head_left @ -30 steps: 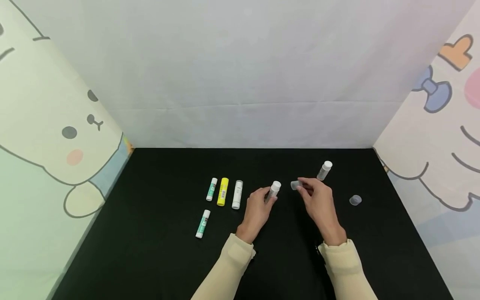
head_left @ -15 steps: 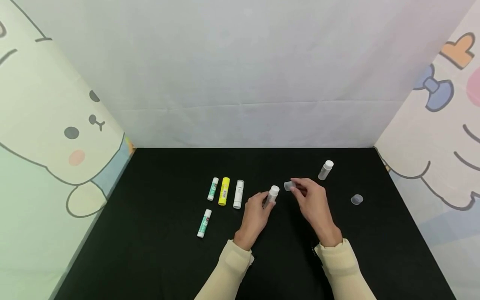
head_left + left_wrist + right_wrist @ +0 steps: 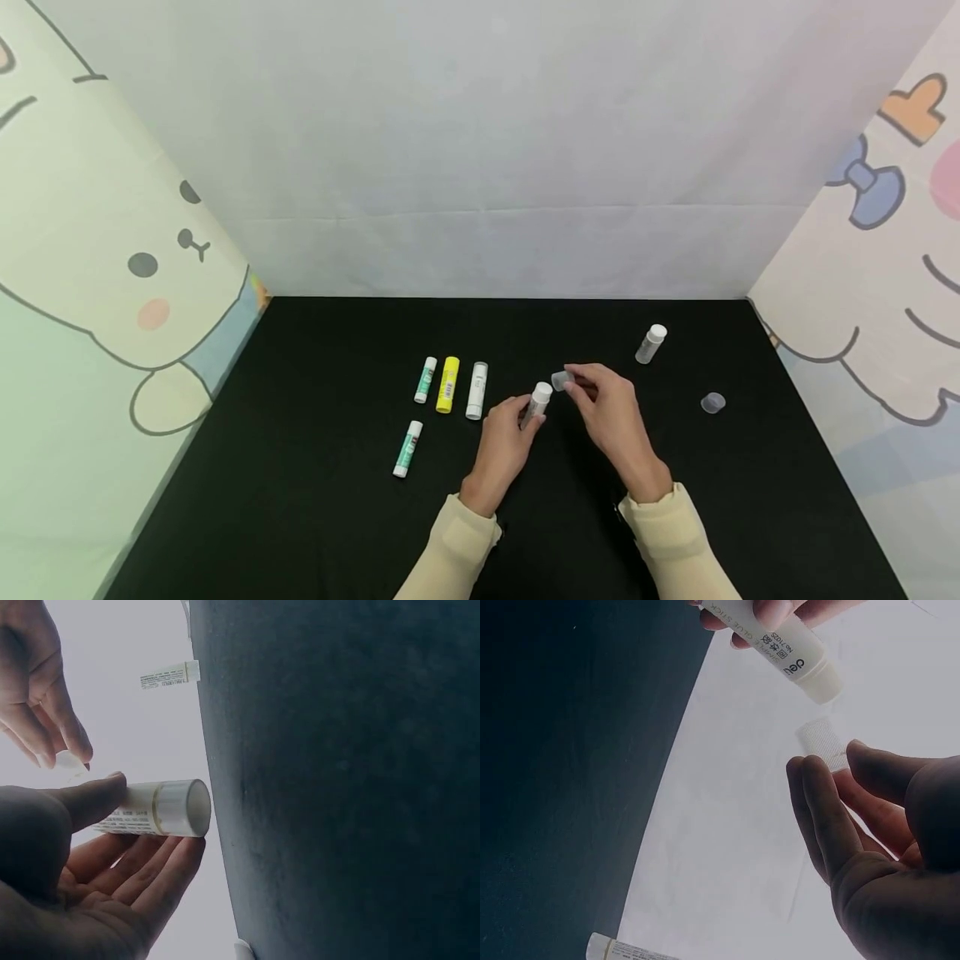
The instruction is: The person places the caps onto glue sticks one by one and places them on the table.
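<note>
My left hand point(image 3: 497, 454) grips a white glue stick point(image 3: 538, 400) by its barrel, its uncapped white end tilted up and to the right. Dark print is readable on the barrel of this glue stick point(image 3: 776, 641) in the right wrist view. Between thumb and fingers, my right hand point(image 3: 617, 421) pinches a small translucent ribbed cap point(image 3: 820, 739). The cap is close to the uncapped end, with a narrow gap between them in the right wrist view. In the left wrist view my left thumb partly covers the barrel, and the cap is mostly hidden.
Another uncapped white glue stick point(image 3: 651, 344) stands at the back right. A second clear cap point(image 3: 713, 402) is to its front right on the black table point(image 3: 300, 525). On the left are a yellow glue stick point(image 3: 447, 385), a white one point(image 3: 477, 390) and two green-white ones point(image 3: 425, 380).
My right hand has moved left with the cap, closing most of the distance to the glue stick. My left hand has shifted slightly left and nearer to me with the stick.
</note>
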Tool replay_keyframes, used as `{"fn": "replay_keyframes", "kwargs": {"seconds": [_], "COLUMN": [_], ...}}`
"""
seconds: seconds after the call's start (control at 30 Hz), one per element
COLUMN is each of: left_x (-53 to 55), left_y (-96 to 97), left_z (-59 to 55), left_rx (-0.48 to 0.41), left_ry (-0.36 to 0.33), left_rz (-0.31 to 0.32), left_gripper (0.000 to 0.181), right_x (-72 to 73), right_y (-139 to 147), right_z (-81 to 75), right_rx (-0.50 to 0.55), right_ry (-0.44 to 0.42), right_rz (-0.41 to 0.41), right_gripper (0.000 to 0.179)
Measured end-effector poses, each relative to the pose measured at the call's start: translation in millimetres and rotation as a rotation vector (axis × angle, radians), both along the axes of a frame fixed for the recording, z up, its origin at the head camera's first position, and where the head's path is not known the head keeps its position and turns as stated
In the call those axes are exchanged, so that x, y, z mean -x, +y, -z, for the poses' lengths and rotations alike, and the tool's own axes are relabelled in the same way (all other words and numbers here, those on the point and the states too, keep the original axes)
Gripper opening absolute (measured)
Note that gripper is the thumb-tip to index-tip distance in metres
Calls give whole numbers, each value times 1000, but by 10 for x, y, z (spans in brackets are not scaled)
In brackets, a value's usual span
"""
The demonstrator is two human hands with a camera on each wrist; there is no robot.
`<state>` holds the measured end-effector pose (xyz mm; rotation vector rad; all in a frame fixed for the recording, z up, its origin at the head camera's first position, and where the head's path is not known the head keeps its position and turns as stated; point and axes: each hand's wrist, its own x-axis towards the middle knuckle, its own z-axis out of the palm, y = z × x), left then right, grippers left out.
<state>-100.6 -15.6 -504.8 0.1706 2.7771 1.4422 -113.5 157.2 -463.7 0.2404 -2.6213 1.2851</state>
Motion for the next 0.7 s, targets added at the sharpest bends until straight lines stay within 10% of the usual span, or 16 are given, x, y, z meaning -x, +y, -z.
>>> {"fn": "replay_keyframes", "kwargs": {"seconds": [0.7], "left_x": [-119], "left_y": [-141], "left_z": [-49], "left_rx": [6], "left_ry": [-8], "left_rz": [-21], "left_gripper": [30], "right_x": [-55], "right_y": [-160], "right_z": [-9], "right_rx": [28], "right_ry": [-1], "right_rz": [-76], "right_gripper": [28]}}
